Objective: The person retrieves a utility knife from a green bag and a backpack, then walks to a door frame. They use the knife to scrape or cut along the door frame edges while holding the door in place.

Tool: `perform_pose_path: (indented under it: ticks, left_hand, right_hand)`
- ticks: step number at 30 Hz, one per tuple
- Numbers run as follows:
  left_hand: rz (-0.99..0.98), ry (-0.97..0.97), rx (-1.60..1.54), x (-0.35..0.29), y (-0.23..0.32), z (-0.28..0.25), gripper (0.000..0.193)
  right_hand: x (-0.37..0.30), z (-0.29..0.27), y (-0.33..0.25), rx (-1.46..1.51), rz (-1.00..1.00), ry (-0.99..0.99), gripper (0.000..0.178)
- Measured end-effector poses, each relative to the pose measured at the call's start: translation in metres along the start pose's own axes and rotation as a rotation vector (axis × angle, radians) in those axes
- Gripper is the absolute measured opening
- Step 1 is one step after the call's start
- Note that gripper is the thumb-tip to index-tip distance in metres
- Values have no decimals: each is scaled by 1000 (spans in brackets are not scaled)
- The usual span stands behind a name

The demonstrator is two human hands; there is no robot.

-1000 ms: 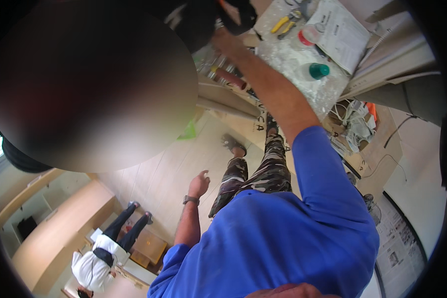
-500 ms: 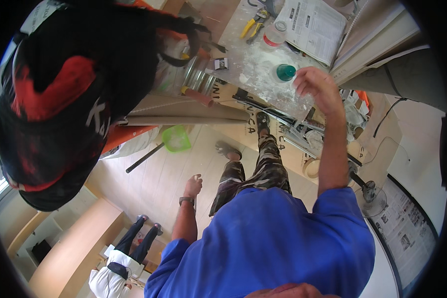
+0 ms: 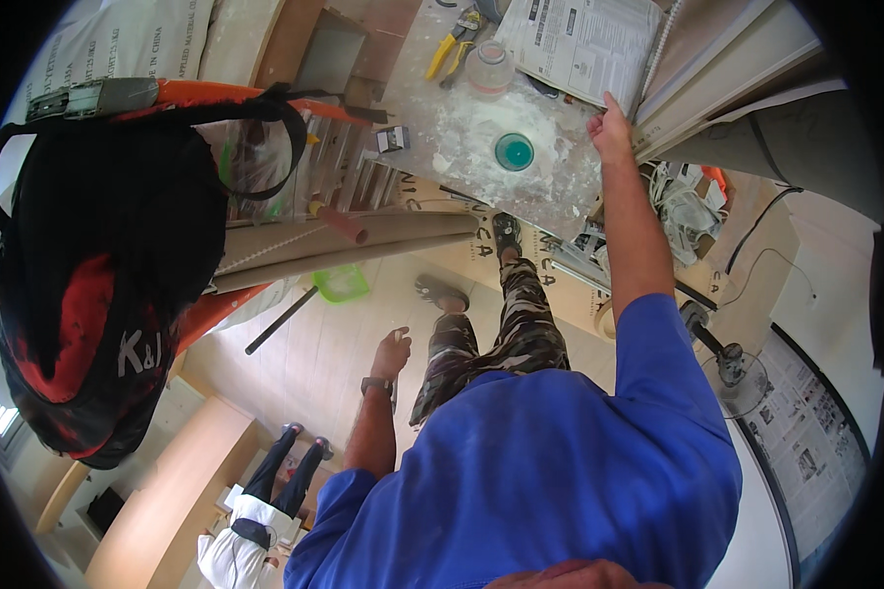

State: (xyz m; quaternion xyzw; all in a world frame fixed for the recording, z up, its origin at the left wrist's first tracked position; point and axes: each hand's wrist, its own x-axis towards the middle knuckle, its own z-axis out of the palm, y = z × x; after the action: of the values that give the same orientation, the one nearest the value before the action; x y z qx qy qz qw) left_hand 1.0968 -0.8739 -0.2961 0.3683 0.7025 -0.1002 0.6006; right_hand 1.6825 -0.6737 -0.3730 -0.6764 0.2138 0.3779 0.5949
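At the near corner of a folded newspaper (image 3: 581,44) on the worktable (image 3: 432,103), my right hand (image 3: 611,135) has its thumb or forefinger over the paper's edge and the other fingers curled in. To its left stands a round clear container with teal contents (image 3: 514,152), apart from the hand, amid white powder. My left hand (image 3: 391,355) hangs low over the floor beside my leg, with its fingers curled. Whatever it may hold is too small to make out.
A clear bottle (image 3: 489,69) and yellow-handled pliers (image 3: 444,54) lie farther back. Left are a black-and-red bag (image 3: 98,226) and long boards (image 3: 363,240). A green dustpan (image 3: 342,283) is on the floor. Another person (image 3: 250,530) stands lower left; a fan (image 3: 735,378) is at right.
My right hand has left the side of the teal container and moved to the newspaper's corner. The whole view has shifted, and the bag appears farther left and lower.
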Motion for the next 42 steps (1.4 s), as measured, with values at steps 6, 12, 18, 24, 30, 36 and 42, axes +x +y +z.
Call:
perform_pose_path:
  ticks: [6,12,18,24,30,36,42]
  left_hand:
    - [23,-14,-23,-5,-14,2,36]
    - [64,-20,46,12,-50,-3,36]
    - [-57,13,-87,7,-43,4,37]
    - [-90,-16,-195,1,-78,-8,35]
    - [-136,16,-254,-7,-111,-13,34]
    - [-130,31,-271,-11,-108,-12,32]
    - [-69,12,-253,-6,-95,-13,33]
  right_hand:
    - [-29,9,-26,317,-140,-250,22]
    - [-87,51,-116,411,-324,-519,21]
    - [-124,98,-195,292,-333,-605,17]
    - [-136,106,-227,366,-315,-645,16]
    - [-210,104,-228,337,-264,-671,22]
    - [-215,83,-212,323,-331,-672,25]
    - [-119,38,-168,347,-347,-610,24]
